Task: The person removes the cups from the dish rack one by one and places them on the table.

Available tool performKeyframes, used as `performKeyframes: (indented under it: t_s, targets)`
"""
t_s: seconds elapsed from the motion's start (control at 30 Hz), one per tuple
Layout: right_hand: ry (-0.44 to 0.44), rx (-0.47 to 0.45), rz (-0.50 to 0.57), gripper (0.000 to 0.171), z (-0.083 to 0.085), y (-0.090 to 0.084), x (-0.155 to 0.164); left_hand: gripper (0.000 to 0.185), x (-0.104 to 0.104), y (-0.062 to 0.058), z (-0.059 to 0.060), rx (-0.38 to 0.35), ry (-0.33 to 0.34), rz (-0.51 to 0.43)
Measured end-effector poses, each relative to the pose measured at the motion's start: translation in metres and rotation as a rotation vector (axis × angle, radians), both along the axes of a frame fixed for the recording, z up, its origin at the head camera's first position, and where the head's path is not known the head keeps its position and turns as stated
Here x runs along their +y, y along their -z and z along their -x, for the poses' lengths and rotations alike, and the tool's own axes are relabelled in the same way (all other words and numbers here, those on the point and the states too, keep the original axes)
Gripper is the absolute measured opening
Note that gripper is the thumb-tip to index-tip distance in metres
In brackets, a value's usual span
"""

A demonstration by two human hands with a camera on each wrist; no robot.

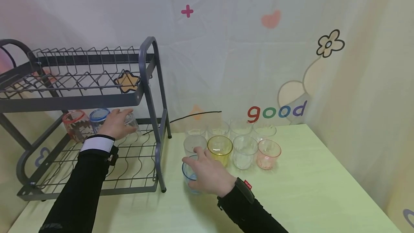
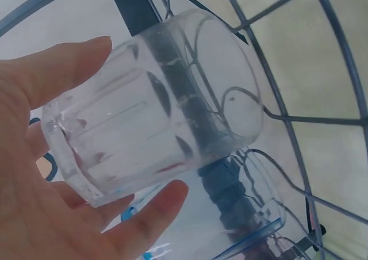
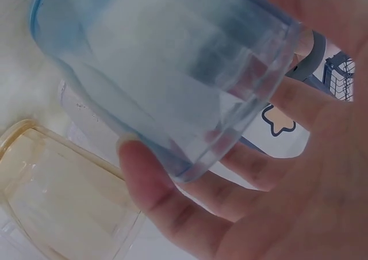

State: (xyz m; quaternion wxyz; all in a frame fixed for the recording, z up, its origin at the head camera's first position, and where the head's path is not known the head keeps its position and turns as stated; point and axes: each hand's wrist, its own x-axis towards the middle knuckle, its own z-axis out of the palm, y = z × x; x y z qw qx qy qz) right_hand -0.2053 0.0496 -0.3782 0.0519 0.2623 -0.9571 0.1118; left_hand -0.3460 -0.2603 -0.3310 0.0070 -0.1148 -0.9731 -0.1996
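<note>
the left hand (image 1: 114,125) holds a clear cup (image 2: 152,102) tilted over the rack's lower shelf (image 1: 129,161); it could knock the blue-rimmed cup (image 1: 98,117) just beside this grip. the right hand (image 1: 208,173) wraps a blue cup (image 3: 167,70) on the bench (image 1: 307,190), and could nudge the yellow cup (image 1: 220,148) beside that grip.

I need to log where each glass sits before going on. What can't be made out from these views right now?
- Head view: most of the blue glass is hidden by the right hand.
- Head view: the clear glass is largely covered by the left hand, so whether it touches the rack is unclear.
- Right wrist view: the yellow glass is blurred and cut off by the frame edge.
- Head view: the rack's left end runs out of frame.
</note>
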Motion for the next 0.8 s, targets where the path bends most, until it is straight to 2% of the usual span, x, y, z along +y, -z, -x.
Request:
performKeyframes:
  t_s: [0.33,0.57,0.8]
  targets:
    - [0.014,0.004,-0.003,0.057,-0.002,0.003,-0.002,0.073,-0.003,0.002,-0.001,0.021,0.029,-0.006]
    - [0.021,-0.009,-0.005,0.058,-0.004,0.003,-0.001,0.072,-0.007,0.001,-0.002,0.009,0.057,-0.014]
    - [0.04,-0.046,0.064,0.062,-0.007,-0.01,0.007,0.073,-0.012,0.0,-0.008,0.015,0.075,-0.024]
